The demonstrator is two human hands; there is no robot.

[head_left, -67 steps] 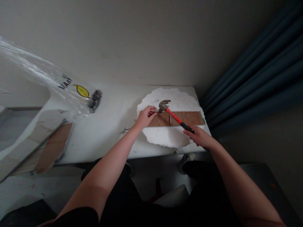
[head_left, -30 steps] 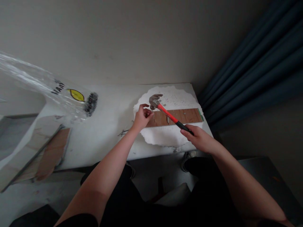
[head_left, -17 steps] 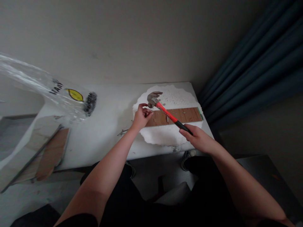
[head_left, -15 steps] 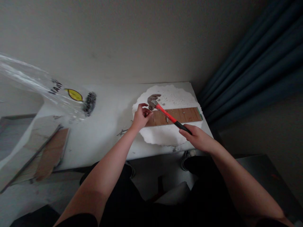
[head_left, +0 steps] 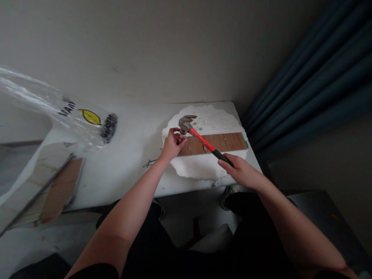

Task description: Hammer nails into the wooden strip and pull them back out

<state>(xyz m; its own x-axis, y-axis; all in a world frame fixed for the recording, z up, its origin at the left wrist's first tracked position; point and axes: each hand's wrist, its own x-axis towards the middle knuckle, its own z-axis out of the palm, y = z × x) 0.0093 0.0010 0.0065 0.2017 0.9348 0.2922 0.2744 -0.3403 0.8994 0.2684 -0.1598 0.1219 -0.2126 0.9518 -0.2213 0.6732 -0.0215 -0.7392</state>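
Claw hammer (head_left: pixel 202 140) sits gripped in right hand (head_left: pixel 240 169), left hand (head_left: pixel 172 146) pinched by wooden plank (head_left: pixel 233 142), contents unclear; work looks unfinished.

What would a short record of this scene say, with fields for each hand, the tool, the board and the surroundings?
Left hand: curled at the left end of the brown board; anything pinched is too small to tell
Right hand: closed around the black part of the hammer
Tool: head close to the left hand; contact unclear
Board: across a white, ragged-edged patch
Surroundings: clear plastic at left, dark curtain at right
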